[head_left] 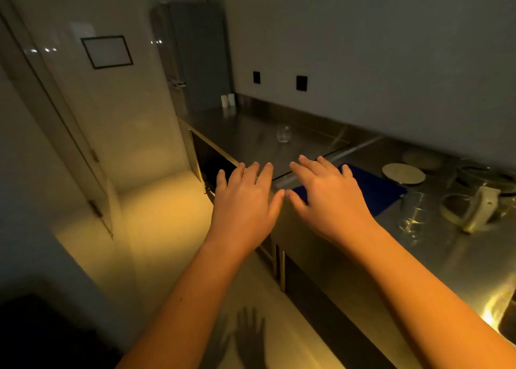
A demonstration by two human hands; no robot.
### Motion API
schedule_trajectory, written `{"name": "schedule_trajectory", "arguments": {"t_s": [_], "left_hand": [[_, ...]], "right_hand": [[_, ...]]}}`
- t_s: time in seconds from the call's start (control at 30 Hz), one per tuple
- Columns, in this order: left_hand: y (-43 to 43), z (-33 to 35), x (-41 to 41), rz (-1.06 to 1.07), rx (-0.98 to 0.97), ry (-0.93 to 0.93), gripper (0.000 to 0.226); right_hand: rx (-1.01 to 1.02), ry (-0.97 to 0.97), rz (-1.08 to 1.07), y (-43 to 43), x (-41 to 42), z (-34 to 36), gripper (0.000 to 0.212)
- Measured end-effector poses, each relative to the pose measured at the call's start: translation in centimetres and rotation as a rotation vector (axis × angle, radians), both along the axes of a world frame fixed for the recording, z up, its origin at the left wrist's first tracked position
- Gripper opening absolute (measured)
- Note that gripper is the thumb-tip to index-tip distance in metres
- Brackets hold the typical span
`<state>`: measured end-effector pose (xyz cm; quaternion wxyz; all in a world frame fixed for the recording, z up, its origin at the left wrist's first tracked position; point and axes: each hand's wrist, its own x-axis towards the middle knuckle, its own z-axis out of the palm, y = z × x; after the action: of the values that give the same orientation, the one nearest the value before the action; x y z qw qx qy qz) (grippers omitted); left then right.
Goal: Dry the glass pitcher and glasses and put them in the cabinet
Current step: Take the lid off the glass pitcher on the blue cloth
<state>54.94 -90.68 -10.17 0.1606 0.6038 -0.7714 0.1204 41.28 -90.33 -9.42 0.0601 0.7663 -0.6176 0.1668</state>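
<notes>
Both my hands are stretched out flat, palms down, fingers straight, thumbs nearly touching, and they hold nothing. My left hand (244, 201) hovers over the front edge of the steel counter (435, 254). My right hand (325, 195) hovers over a dark blue cloth (377, 190) lying on the counter. A clear glass (284, 133) stands alone farther back on the counter. To my right, a clear tumbler (414, 213) stands beside a glass pitcher with a white handle (474, 211).
A round white plate (403, 173) lies behind the cloth. Below the counter, a cabinet opening (212, 159) shows dark. A tall grey fridge (195, 58) stands at the counter's far end, with two small white containers (227, 99) next to it. A door (55, 134) is at left.
</notes>
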Motion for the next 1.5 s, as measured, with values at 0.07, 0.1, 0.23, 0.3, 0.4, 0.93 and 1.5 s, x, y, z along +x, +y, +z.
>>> {"name": "schedule_trajectory", "arguments": {"t_s": [0.07,0.1,0.23,0.3,0.4,0.93,1.5], "left_hand": [[-2.9,-0.6,-0.5,-0.038,0.012,0.004,0.056],[-4.5,-0.9,-0.9,-0.056,0.014,0.008,0.056],[-10.9,-2.0,-2.7,-0.096,0.019,0.011,0.057],[-14.2,-2.3,-3.9,-0.107,0.027,0.013,0.056],[-18.6,-2.2,-5.8,-0.129,0.025,0.023,0.056],[-34.8,-5.1,-15.2,-0.456,0.127,0.038,0.054],[-50.9,-7.5,-15.4,-0.946,0.174,0.133,0.053]], "right_hand": [[0.002,-0.008,-0.03,-2.5,-0.3,-0.6,0.057],[0.006,-0.008,-0.044,-3.9,-0.5,-1.0,0.057],[0.015,-0.002,-0.093,-9.8,-2.4,-2.3,0.058],[0.021,-0.01,-0.103,-12.7,-3.6,-2.8,0.057],[0.035,-0.015,-0.116,-16.6,-5.5,-3.1,0.056],[0.092,0.004,-0.439,-29.3,-13.1,-5.3,0.056],[-0.031,-0.006,-0.88,-41.1,-9.6,-8.2,0.054]]}}
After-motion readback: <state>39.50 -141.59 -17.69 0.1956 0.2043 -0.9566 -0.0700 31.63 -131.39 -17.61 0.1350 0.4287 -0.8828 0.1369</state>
